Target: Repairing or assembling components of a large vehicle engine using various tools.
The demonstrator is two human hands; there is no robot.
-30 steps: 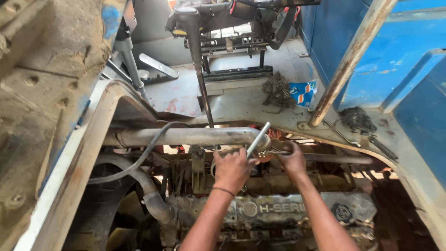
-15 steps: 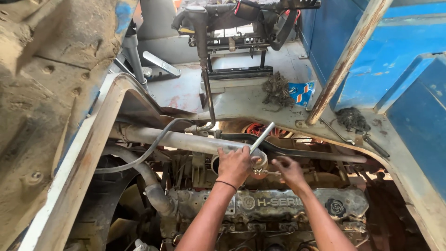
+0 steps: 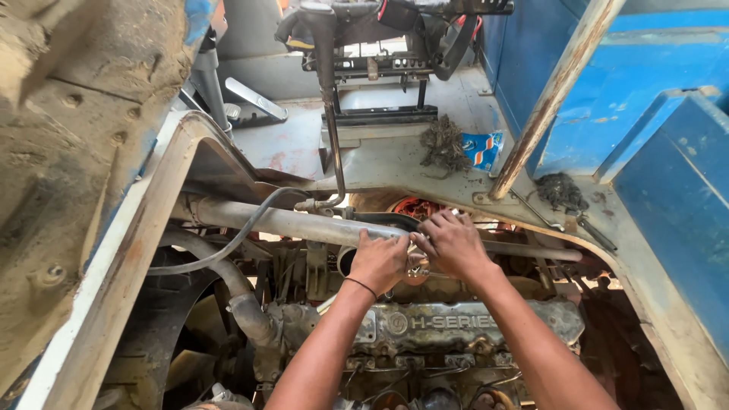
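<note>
A small metal fitting (image 3: 416,266) sits between both hands, just above the engine's valve cover (image 3: 456,326) and below the grey cross pipe (image 3: 288,222). The left hand (image 3: 378,262) curls around it from nine o'clock; the right hand (image 3: 454,244) pinches from two o'clock, fingers narrow. A blue wrapper (image 3: 483,149) lies toward twelve.

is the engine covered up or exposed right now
Exposed: the engine's valve cover lies bare beneath both hands, no panel over it.
</note>
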